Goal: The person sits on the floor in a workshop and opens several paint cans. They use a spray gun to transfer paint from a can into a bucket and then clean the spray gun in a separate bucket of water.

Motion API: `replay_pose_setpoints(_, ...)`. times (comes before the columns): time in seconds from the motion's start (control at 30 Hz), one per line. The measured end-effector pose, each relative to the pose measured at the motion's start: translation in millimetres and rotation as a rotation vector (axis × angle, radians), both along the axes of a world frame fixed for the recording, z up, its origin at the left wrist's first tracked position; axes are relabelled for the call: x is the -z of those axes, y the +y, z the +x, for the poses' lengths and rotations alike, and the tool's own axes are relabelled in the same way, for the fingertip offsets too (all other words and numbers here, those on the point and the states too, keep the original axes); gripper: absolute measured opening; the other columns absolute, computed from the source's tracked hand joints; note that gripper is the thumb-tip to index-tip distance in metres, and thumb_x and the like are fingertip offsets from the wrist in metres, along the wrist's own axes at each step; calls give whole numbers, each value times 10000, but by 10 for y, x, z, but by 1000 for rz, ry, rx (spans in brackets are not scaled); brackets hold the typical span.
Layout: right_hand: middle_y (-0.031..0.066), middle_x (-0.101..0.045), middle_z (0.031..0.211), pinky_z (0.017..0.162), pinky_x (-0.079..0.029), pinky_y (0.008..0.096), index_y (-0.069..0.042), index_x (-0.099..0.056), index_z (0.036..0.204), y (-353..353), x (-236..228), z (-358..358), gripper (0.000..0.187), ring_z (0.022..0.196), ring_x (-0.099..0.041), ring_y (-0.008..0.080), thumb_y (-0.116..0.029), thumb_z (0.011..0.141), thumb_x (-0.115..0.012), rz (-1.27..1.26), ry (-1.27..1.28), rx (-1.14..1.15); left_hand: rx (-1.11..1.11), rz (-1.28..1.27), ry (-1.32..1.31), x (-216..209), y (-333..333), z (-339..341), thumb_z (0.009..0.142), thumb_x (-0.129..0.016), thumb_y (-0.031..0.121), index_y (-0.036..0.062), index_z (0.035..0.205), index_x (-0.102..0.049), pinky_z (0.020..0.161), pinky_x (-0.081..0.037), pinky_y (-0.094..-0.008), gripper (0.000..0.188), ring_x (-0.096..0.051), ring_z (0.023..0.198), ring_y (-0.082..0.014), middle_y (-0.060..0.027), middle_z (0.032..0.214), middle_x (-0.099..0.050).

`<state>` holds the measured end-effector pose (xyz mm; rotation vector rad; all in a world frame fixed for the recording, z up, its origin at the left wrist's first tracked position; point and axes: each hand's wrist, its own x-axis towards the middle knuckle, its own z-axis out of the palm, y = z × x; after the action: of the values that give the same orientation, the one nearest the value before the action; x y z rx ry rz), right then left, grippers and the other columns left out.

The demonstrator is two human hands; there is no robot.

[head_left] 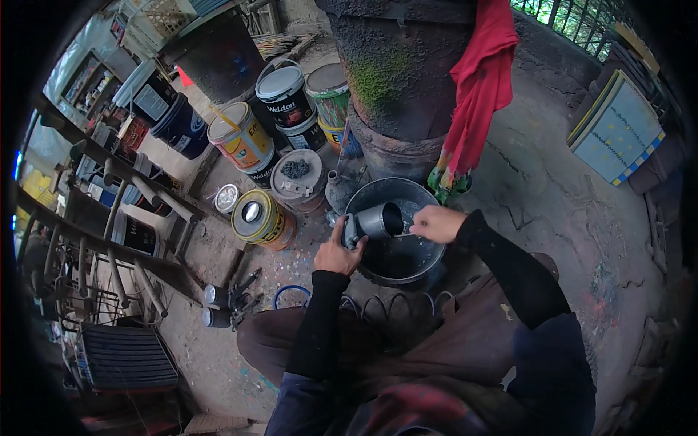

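Observation:
My left hand point(336, 253) is closed round the lid end of a grey metal cup point(369, 221), which looks like a spray gun's paint cup. The cup lies tilted on its side above a dark bucket point(407, 277), its open mouth toward my right hand. My right hand point(438, 224) pinches a thin, light stick-like tool point(404, 234) at the cup's mouth. What sits at the tool's far end is hidden. Dark, wet-looking liquid point(396, 258) shows inside the bucket, below both hands.
Several paint buckets stand at the left, including a yellow can point(263, 221) and a lidded pail point(299, 182). Spray guns with metal cups point(216, 305) lie near my left knee, beside a coiled hose point(291, 291). A red cloth point(486, 80) hangs off a big mossy barrel point(392, 80).

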<state>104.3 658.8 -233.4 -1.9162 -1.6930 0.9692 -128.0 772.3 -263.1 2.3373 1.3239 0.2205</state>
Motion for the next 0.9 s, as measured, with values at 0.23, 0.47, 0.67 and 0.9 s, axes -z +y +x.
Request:
replay_pose_setpoints(0.23, 122, -603, 676, 630, -452, 410, -41, -566, 692, 55, 125, -83, 226, 708, -598, 328, -247, 775, -614, 234, -383, 253, -11, -12, -26, 21, -1, 27, 734, -611, 515, 221, 1303, -377, 728, -485, -474, 682, -601, 829, -425, -253, 854, -627)
replay_pose_setpoints(0.47, 150, -624, 739, 682, -469, 441, -63, -613, 759, 133, -54, -109, 210, 757, -612, 332, -272, 752, -630, 25, -302, 81, -18, -4, -25, -23, -16, -21, 736, -612, 509, 209, 1287, -377, 719, -486, -474, 670, -602, 815, -426, -252, 854, -627)
replay_pose_setpoints(0.67, 196, -612, 745, 695, -466, 458, -67, -608, 857, 143, 196, -318, 228, 794, -605, 355, -274, 763, -628, 154, -369, 194, 13, 4, -62, -6, -23, 16, 737, -611, 506, 235, 1282, -375, 711, -488, -476, 653, -603, 806, -428, -248, 830, -628)
replay_pose_setpoints(0.9, 187, -610, 740, 668, -458, 470, -53, -611, 792, 144, -99, -122, 204, 784, -605, 355, -254, 767, -643, 200, -486, 285, -45, -15, -60, 14, -16, -7, 725, -622, 505, 248, 1287, -386, 717, -489, -476, 661, -607, 804, -424, -243, 840, -631)
